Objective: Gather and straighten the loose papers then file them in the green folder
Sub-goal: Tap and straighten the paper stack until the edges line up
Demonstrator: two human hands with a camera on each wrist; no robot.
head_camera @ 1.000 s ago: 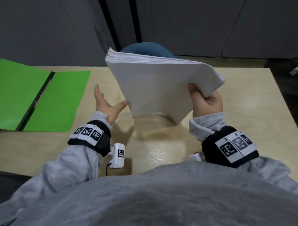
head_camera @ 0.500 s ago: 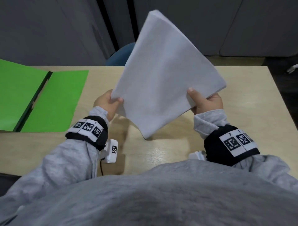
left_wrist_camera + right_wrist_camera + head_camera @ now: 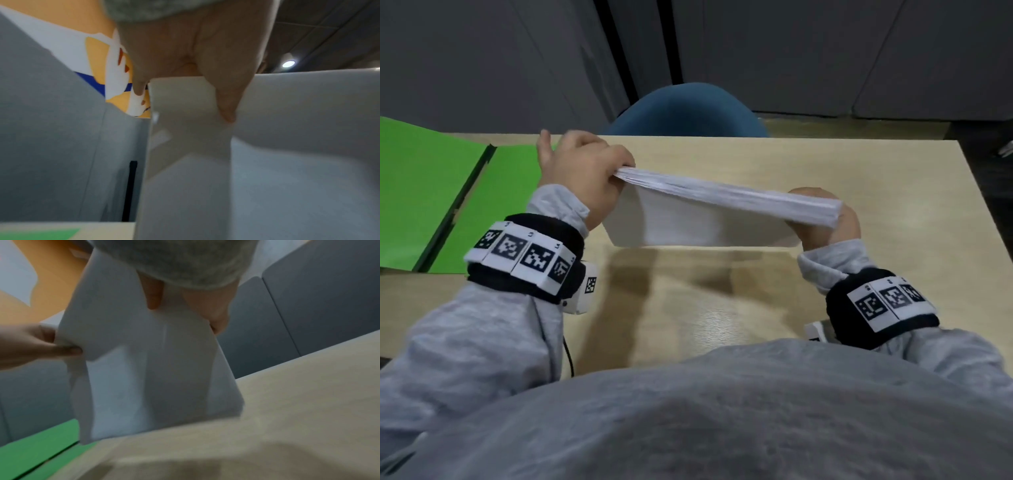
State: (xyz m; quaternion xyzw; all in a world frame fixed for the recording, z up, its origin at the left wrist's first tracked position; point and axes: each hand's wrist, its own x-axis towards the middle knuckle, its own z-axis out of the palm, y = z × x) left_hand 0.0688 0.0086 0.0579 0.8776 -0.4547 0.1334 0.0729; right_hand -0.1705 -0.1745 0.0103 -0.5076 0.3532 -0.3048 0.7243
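We grip the paper stack (image 3: 709, 219) upright on the worktop (image 3: 859, 164): left hand (image 3: 582, 174) and right hand (image 3: 825, 222) each clasp an end.

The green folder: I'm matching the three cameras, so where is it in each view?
Head: green folder lies open at the left edge, on the table.
Left wrist: only a green sliver at the bottom left corner.
Right wrist: a green band at the bottom left.
Shared landmark: the paper stack held by both hands.
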